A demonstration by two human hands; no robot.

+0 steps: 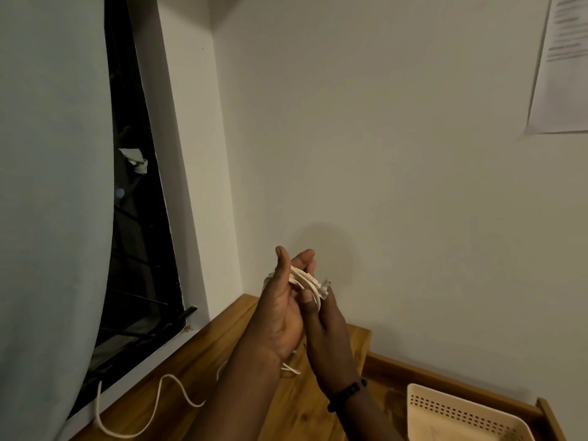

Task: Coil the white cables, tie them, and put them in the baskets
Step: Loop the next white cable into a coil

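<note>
Above wooden table [191,370], both hands' [280,313] grip pinches coiled white cable [305,280], clear plug blurred.

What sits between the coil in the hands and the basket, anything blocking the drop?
Nothing visible does. Both the left hand and the right hand hold the coiled white cable up over the wooden table. The beige basket lies lower right, its mouth open; the space between looks free.
</note>
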